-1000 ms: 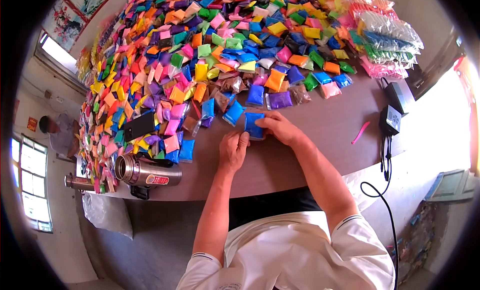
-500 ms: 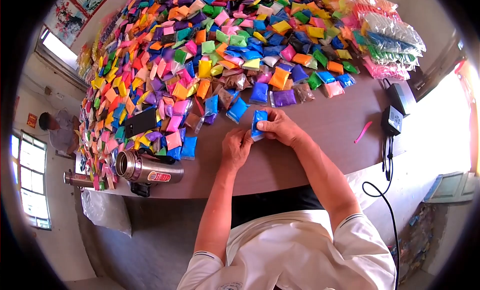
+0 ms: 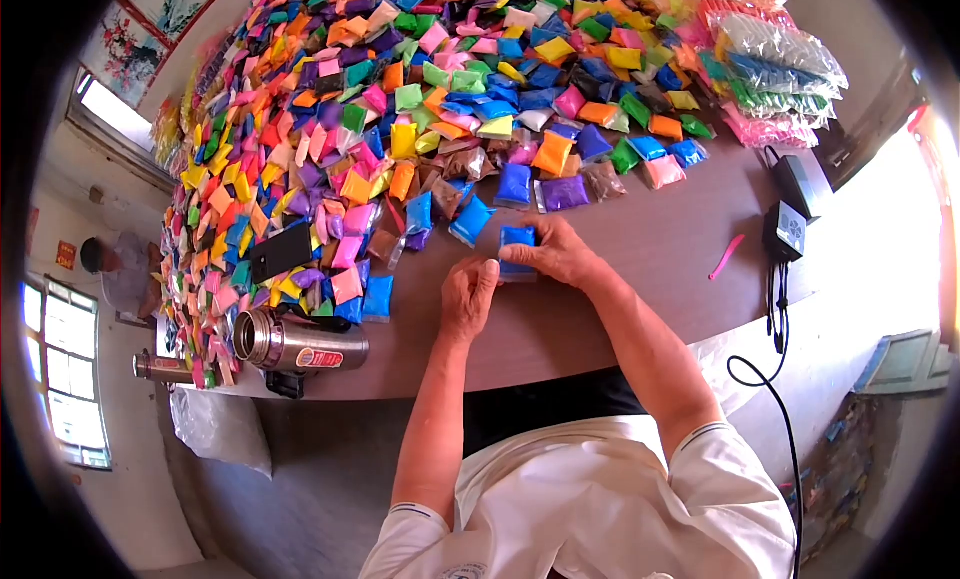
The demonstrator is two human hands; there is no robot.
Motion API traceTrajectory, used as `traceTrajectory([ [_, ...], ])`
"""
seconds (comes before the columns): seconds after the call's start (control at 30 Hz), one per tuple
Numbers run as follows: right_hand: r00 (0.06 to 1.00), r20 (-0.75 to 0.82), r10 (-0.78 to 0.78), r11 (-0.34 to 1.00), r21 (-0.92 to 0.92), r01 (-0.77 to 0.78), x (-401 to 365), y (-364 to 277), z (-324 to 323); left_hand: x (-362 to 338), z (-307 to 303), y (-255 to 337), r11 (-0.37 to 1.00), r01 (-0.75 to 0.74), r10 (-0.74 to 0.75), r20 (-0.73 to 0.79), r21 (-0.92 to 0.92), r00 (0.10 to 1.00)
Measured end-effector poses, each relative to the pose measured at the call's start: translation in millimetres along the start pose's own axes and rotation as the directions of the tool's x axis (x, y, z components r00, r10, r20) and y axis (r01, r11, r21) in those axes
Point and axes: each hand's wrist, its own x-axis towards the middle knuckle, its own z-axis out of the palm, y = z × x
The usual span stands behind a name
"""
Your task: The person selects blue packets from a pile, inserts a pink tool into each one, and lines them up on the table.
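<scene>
Your right hand (image 3: 564,252) grips a blue packet (image 3: 517,238) between thumb and fingers. Your left hand (image 3: 469,297) curls just beside it, grip unclear; beyond both, coloured packets (image 3: 403,141) cover the worktop (image 3: 650,269).

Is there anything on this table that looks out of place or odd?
Two things, perhaps. A black, flat, rectangular phone-like object lies amid the small coloured plastic packets, unlike them. A thin bright pink strip lies alone on the brown tabletop, away from the pile.
</scene>
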Motion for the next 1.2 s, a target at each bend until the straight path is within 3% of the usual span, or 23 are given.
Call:
traceTrajectory([
  [0.03, 0.999, 0.041, 0.02, 0.993, -0.121, -0.014, -2, -6, 0, 1, 1, -1, 1.0, -0.001, 0.001, 0.002, 0.001, 1.0],
  [0.1, 0.999, 0.041, -0.013, 0.996, -0.087, 0.017, -3, -7, 2, 0, 2, -3, 0.994, -0.031, 0.034, -0.024, 0.102, 0.999],
  [0.17, 0.993, 0.096, 0.071, 0.99, 0.117, -0.082, -2, 1, -1, 0, 1, -2, 0.993, -0.022, 0.024, -0.013, 0.115, 1.0],
  [0.43, 0.994, 0.106, 0.034, 0.98, 0.192, -0.054, -2, 1, 0, 1, 2, -2, 0.989, -0.043, 0.045, -0.008, 0.144, 0.999],
  [0.5, 0.994, 0.1, 0.044, 0.978, 0.196, -0.063, -1, 3, 1, 2, 4, 0, 0.974, -0.116, 0.118, 0.002, 0.193, 0.993],
  [0.6, 0.995, 0.097, 0.003, 0.969, 0.244, -0.027, 0, 5, 2, 2, 6, 5, 0.984, -0.114, 0.119, -0.032, 0.138, 0.992],
  [0.73, 0.987, 0.155, 0.034, 0.991, 0.119, -0.053, -1, 1, -1, 0, 4, 2, 0.992, -0.071, 0.072, -0.002, 0.107, 0.997],
  [0.8, 0.989, 0.132, 0.071, 0.997, 0.027, -0.075, 0, 3, 0, -1, 3, -3, 0.975, -0.075, 0.075, 0.007, 0.208, 0.997],
  [0.87, 0.975, 0.011, -0.224, 0.959, -0.176, 0.222, -2, 6, 5, -1, 3, 0, 0.983, 0.062, -0.065, 0.01, 0.171, 0.998],
  [0.9, 0.973, -0.019, -0.23, 0.867, -0.458, 0.196, -5, 2, 4, -2, 3, -8, 0.976, 0.051, -0.055, 0.011, 0.21, 0.998],
  [1.0, 0.974, -0.184, -0.133, 0.829, -0.56, 0.007, -40, -34, 4, -2, 3, -1, 0.97, 0.005, -0.004, -0.006, 0.242, 1.0],
  [1.07, 0.819, -0.352, -0.454, 0.713, -0.695, 0.096, -70, -44, -6, -1, 4, -3, 0.972, 0.023, -0.021, -0.01, 0.233, 1.0],
  [1.2, 0.676, -0.535, -0.507, 0.582, -0.791, -0.188, -125, -39, -47, -3, 5, -3, 0.976, -0.004, 0.005, -0.004, 0.22, 1.0],
])
